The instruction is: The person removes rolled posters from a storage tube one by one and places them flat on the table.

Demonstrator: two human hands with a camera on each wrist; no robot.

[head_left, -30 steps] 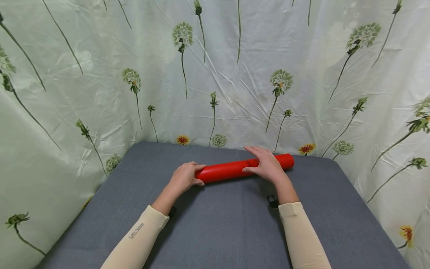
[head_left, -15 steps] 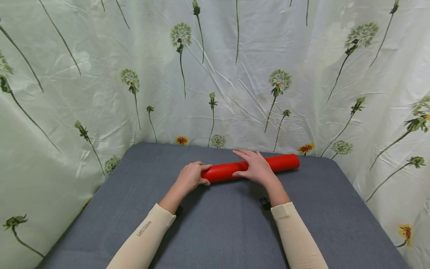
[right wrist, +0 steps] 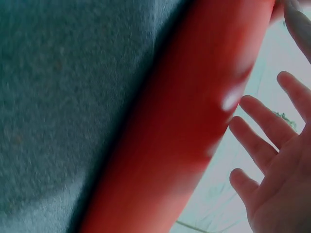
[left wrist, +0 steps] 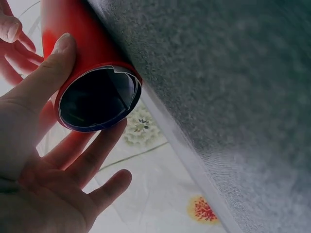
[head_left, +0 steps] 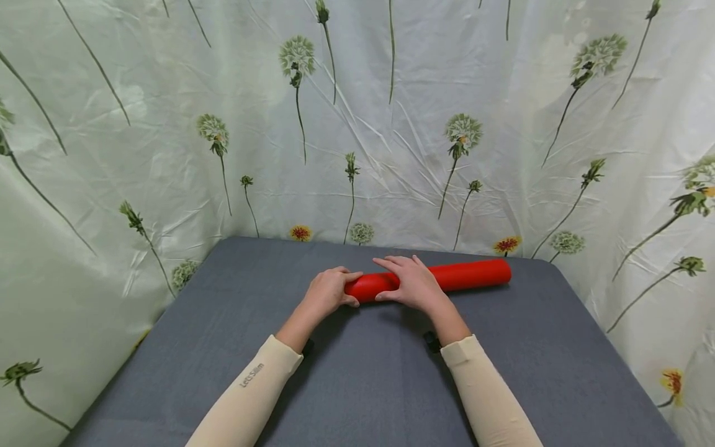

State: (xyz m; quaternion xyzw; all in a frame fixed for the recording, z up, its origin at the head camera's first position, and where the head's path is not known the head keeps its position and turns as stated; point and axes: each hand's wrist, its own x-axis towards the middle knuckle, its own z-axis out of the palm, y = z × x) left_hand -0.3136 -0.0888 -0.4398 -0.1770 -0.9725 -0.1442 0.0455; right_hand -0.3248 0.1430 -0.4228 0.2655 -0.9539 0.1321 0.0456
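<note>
A long red roll [head_left: 472, 275] lies across the grey table, its right end slightly farther back. My left hand [head_left: 326, 292] holds its left end, thumb on the near side and fingers on the far side. In the left wrist view that end of the roll [left wrist: 87, 43] is hollow, dark inside, with thin overlapping layers at the rim. My right hand [head_left: 416, 285] is over the roll just right of the left hand, thumb in front and fingers extended beyond it. In the right wrist view its spread fingers [right wrist: 262, 121] reach the edge of the smooth red surface [right wrist: 170, 107].
A grey cloth-covered table [head_left: 368, 385] spreads beneath both arms, with rounded far corners. Right behind its back edge hangs a pale curtain [head_left: 257, 81] printed with dandelions, and it also runs along both sides. Small black devices [head_left: 432, 341] sit under the wrists.
The roll has shifted right along the table, with my left hand moving right at its end. My right hand has travelled left along the roll, so the two hands are closer together.
</note>
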